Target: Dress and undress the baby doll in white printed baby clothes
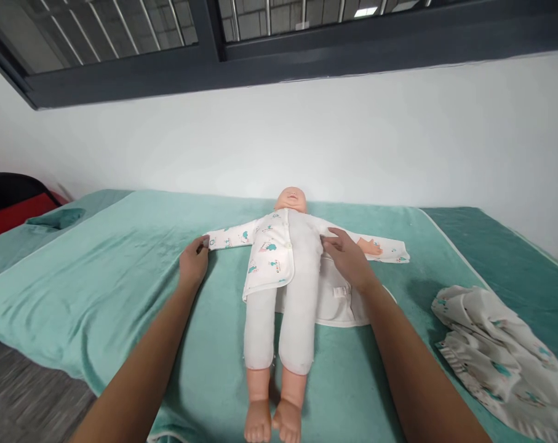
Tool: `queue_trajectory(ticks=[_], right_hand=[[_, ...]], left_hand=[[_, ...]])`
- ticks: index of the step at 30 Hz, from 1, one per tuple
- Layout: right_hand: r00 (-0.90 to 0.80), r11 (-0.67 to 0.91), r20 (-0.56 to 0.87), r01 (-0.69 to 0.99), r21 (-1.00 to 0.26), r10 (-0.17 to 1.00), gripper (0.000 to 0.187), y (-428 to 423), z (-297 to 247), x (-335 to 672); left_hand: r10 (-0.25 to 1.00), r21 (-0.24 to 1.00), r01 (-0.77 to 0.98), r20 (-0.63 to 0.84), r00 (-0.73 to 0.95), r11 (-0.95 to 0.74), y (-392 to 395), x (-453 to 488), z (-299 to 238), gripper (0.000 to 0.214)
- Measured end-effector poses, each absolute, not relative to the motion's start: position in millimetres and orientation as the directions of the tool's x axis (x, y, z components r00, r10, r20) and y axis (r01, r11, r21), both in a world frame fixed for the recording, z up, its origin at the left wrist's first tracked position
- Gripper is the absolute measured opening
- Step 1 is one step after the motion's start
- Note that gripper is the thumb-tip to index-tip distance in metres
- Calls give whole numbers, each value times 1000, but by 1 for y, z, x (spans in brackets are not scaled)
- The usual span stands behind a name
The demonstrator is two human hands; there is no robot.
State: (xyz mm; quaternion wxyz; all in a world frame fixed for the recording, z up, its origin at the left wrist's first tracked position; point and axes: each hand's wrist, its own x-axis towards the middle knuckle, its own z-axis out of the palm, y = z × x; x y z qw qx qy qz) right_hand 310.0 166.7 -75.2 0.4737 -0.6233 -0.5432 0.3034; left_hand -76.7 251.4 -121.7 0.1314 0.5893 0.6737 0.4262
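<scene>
A baby doll (288, 289) lies on its back on a teal towel (98, 289), head toward the wall, arms spread. It wears a white patterned wrap shirt (267, 249), closed over one side and lying open on the other. My left hand (193, 261) pinches the cuff of the sleeve stretched out to the left. My right hand (350, 258) rests with fingers bent on the open flap of the shirt beside the doll's chest. The doll's bare hand (370, 247) shows just beyond my right fingers.
A crumpled patterned cloth (495, 357) lies at the right on the towel. A darker green cover (504, 258) shows at the right edge. A folded teal cloth (57, 217) and a red and black object (11, 206) sit far left. A white wall stands behind.
</scene>
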Motion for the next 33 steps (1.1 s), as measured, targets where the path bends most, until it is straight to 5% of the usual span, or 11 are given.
queue_trajectory(ticks=[6, 12, 15, 18, 22, 28, 33], right_hand=[[494, -16, 307, 547, -837, 814, 20, 165, -69, 341], [206, -8, 202, 720, -694, 958, 22, 163, -70, 332], [4, 104, 201, 848, -521, 980, 23, 161, -75, 318], [13, 61, 178, 912, -406, 984, 27, 159, -76, 310], [143, -72, 138, 904, -421, 980, 22, 158, -71, 314], [322, -244, 46, 797, -553, 946, 25, 163, -71, 341], [394, -147, 102, 553, -820, 914, 40, 171, -82, 383]], left_hand=[[802, 647, 748, 520, -293, -147, 236, -60, -108, 42], [798, 572, 663, 599, 65, -483, 229, 53, -42, 39], [748, 414, 623, 403, 528, -663, 230, 129, -5, 40], [653, 130, 642, 65, 755, -756, 237, 192, 9, 42], [607, -5, 619, -199, 769, -786, 256, 235, -1, 38], [602, -8, 609, -160, 782, -793, 271, 229, 0, 35], [637, -24, 637, -65, 768, -771, 268, 208, 18, 36]])
